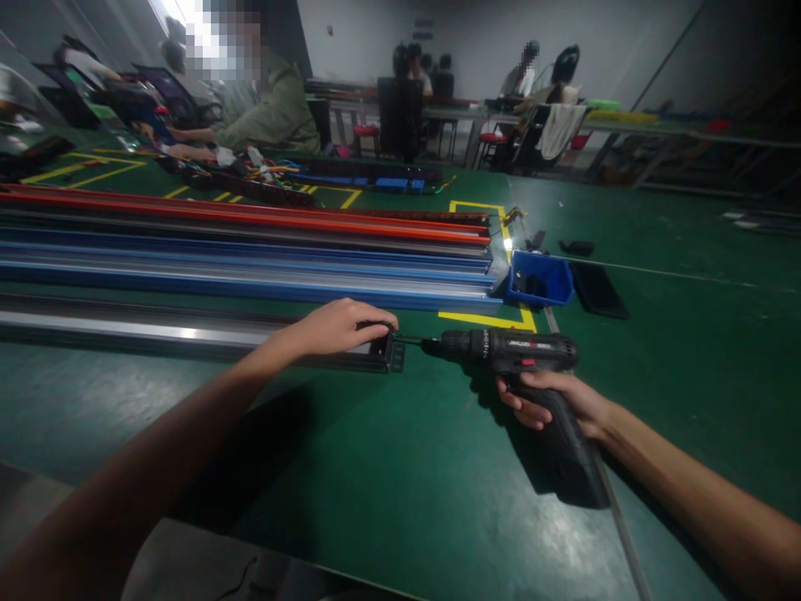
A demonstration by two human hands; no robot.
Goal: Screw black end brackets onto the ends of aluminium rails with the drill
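Observation:
My right hand is wrapped round the grip of a black cordless drill, which points left. The drill's long thin bit reaches the black end cap of a long dark metal profile. Over that end lies my left hand, its fingers and thumb closed on the profile's end by the cap. Whether the bit's tip sits on a screw is too small to tell.
Behind the profile lie blue profiles and red profiles. A blue bin with small dark parts stands at their right end, beside a flat black object. Across the green table, a person works near bundled wires.

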